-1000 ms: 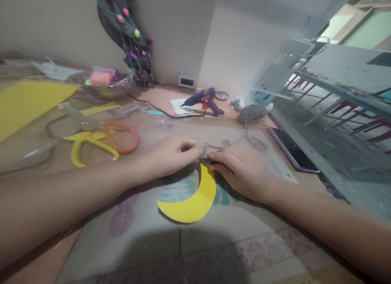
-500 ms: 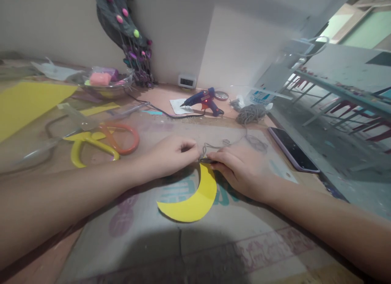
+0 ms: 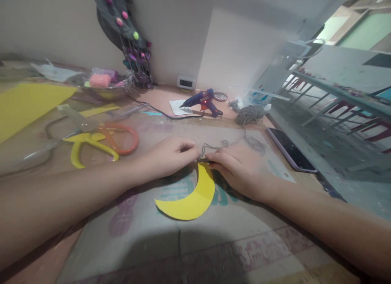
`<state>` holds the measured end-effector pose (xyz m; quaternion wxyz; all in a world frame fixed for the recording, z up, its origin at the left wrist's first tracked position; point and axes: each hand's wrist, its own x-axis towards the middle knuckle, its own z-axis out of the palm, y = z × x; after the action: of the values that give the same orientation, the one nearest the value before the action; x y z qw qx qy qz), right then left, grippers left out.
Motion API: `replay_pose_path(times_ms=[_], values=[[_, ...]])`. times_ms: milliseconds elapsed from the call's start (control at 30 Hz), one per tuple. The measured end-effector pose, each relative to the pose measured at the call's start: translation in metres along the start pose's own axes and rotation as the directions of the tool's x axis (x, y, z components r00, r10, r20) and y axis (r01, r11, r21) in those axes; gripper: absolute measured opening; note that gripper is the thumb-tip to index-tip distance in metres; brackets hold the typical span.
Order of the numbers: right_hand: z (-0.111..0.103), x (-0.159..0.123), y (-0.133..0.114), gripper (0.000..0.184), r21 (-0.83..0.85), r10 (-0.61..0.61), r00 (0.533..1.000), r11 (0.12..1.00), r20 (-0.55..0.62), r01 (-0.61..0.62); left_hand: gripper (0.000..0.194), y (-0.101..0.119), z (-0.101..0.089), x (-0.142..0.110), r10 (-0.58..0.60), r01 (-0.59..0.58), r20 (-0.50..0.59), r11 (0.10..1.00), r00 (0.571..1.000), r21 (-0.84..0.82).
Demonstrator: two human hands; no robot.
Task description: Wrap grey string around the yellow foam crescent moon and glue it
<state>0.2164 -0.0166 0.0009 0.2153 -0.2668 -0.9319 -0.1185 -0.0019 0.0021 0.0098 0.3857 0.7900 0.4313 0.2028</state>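
Note:
A yellow paper crescent moon lies in front of me, its upper tip between my two hands. Grey yarn loops behind that tip and seems wound about it. With thumb and fingers pinched together, my left hand is closed on the yarn at the tip's left side. My right hand is closed too, pinching the yarn-wrapped tip from the right. Fingers partly hide the exact hold. A loose strand trails back to a ball of grey yarn.
Scissors with orange and yellow handles lie left, near yellow paper. Behind are a glue gun with its red light on, a small digital clock and a bowl. A phone rests at the right table edge.
Both hands keep their hold at the crescent's tip with hardly any motion. The whole view has shifted very slightly.

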Motion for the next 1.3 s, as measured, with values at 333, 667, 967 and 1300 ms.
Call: replay_pose_path(times_ms=[333,667,967,1300], values=[[-0.009,0.006,-0.005,0.019,0.016,0.038,0.998,0.999,-0.05,-0.037,0.029,0.002,-0.002,0.001,-0.02,0.02,-0.003,0.999,1.0,-0.049],[-0.008,0.005,-0.004,0.02,0.029,0.061,0.998,0.998,-0.028,-0.06,0.029,0.002,-0.002,0.0,-0.029,0.027,-0.018,0.995,0.999,-0.096],[-0.006,0.004,-0.004,0.02,-0.036,0.026,0.999,0.999,-0.031,-0.028,0.03,0.001,-0.002,0.0,-0.011,0.011,0.001,0.998,1.0,-0.062],[-0.006,0.002,0.0,0.02,-0.094,-0.042,0.999,0.995,-0.001,0.042,0.03,0.004,-0.002,0.0,-0.014,0.014,-0.004,0.998,1.0,-0.067]])
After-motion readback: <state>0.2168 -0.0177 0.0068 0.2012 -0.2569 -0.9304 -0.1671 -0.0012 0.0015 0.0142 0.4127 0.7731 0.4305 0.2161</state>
